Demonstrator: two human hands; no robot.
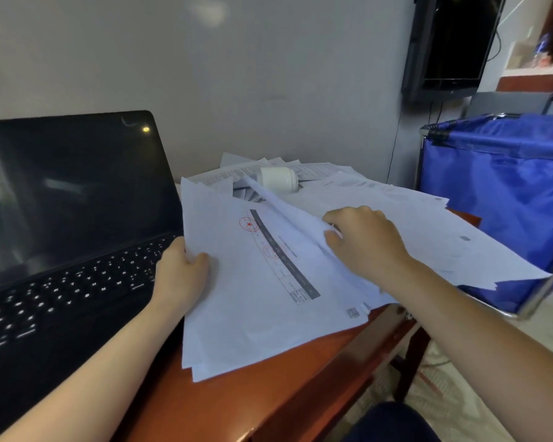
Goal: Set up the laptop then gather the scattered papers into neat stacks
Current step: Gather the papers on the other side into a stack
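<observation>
Red desk [237, 406]: laptop [64, 218] open at 9 o'clock, papers [262, 298] only half gathered, left hand [181, 275] grips them, right hand [364, 244] pinches some too

wall [268, 74]: plain grey, matte, one faint pale glare patch near the top. wall-mounted black television [454, 43], unlit, upper right, thin dark cable [395, 145] hanging below it; blurred red-and-white shelf [530, 74] beyond. red-brown wooden table [237, 403]; blue fabric bin [508, 193] on a metal frame just beside it; pale patterned floor [444, 393].
</observation>
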